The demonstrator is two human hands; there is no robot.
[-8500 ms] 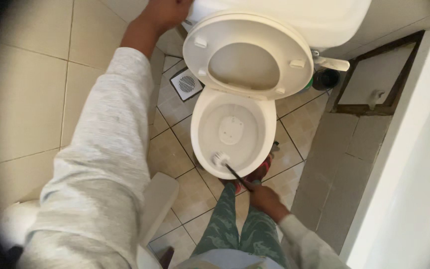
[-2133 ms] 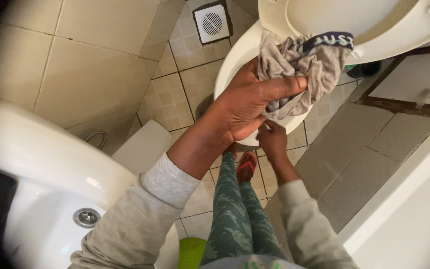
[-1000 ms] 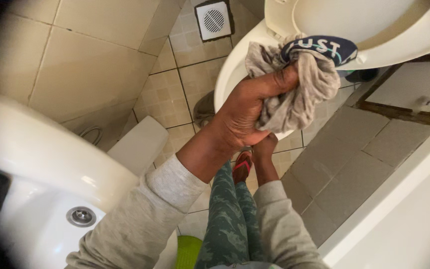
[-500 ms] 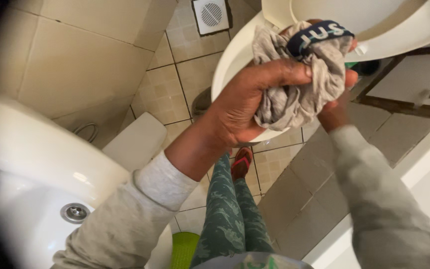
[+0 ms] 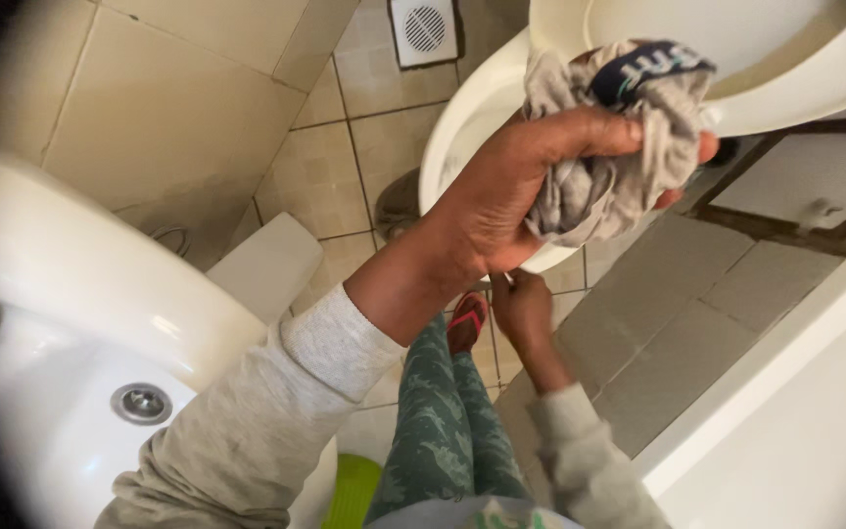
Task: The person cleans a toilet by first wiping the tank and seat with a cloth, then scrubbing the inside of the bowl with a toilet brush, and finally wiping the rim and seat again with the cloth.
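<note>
Clearly the grey cloth (image 5: 604,171), a crumpled rag with a dark elastic band sewn along one edge, is soft and light: it bunches into deep folds and sags wherever it is not pinched. It sits balled up in the left hand (image 5: 516,201), whose fingers are curled tight around it, just above the rim of the white toilet bowl (image 5: 462,127) and below the raised seat (image 5: 785,93). Such limp fabric is best gripped by a full fistful, as it is now, since a loose corner would only trail and flop. The right hand (image 5: 521,306) hangs lower, near the bowl's front edge, fingers bent around a thin pale object I cannot make out. At lower left the white basin (image 5: 61,323) looks empty apart from its metal drain (image 5: 142,403); the bowl's inside is mostly hidden.
</note>
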